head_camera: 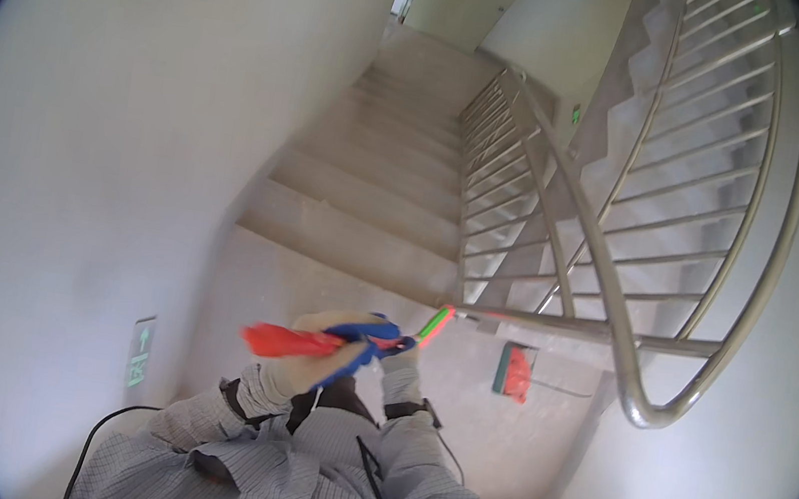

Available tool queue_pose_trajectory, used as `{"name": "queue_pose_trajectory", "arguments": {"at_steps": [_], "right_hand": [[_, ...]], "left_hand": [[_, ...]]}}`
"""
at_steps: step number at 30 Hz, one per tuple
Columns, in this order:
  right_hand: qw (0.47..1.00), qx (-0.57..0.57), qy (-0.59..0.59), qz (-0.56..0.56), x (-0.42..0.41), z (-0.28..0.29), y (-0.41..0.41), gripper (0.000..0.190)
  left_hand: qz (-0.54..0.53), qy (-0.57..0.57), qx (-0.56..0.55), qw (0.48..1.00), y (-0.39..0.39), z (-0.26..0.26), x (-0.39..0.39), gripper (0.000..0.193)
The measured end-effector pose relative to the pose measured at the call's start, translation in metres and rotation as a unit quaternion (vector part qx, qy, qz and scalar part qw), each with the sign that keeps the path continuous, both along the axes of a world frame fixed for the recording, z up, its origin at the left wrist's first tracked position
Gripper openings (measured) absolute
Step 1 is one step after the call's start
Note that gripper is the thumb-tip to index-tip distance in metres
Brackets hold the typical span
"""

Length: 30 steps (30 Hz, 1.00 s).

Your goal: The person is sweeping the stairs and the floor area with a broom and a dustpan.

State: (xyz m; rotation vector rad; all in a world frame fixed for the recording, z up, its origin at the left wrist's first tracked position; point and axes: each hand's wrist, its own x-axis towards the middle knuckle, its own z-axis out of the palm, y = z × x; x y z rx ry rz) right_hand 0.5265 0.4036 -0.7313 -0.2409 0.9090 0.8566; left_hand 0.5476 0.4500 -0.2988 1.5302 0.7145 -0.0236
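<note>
Both my hands wear beige knit gloves with blue coating. My left hand is closed on a long-handled tool, likely a broom, whose red upper end points left towards the wall. Just to its right, my right hand is closed on the same handle, partly hidden behind the left. The tool's narrow green and red head lies beyond my hands, by the foot of the railing at the landing's edge. To the right on the floor stands a dark green dustpan with red material in it and a thin handle.
Stairs run from the landing edge towards a door. A metal railing curves along the right, with another stair flight behind it. A wall with a green exit sign is on the left. A cable hangs beside my body.
</note>
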Motion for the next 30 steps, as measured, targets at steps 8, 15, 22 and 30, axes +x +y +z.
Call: {"name": "queue_pose_trajectory", "arguments": {"at_steps": [8,15,22,30], "right_hand": [[0.985,-0.136,0.040,-0.100,0.005,-0.140,-0.191,0.015],[0.993,-0.070,0.005,-0.092,0.075,-0.131,-0.178,0.012],[0.987,-0.065,0.139,-0.043,0.052,-0.099,-0.018,0.017],[0.993,0.078,0.081,-0.025,0.091,0.098,0.104,0.036]], "left_hand": [[-0.180,-0.095,-0.009,0.979,-0.073,-0.070,0.069,0.032],[-0.141,-0.019,-0.021,0.990,-0.097,-0.242,0.087,0.027],[0.085,0.072,-0.024,0.994,-0.038,-0.222,0.057,0.022],[-0.055,0.054,0.304,0.949,-0.002,-0.098,0.074,0.027]]}}
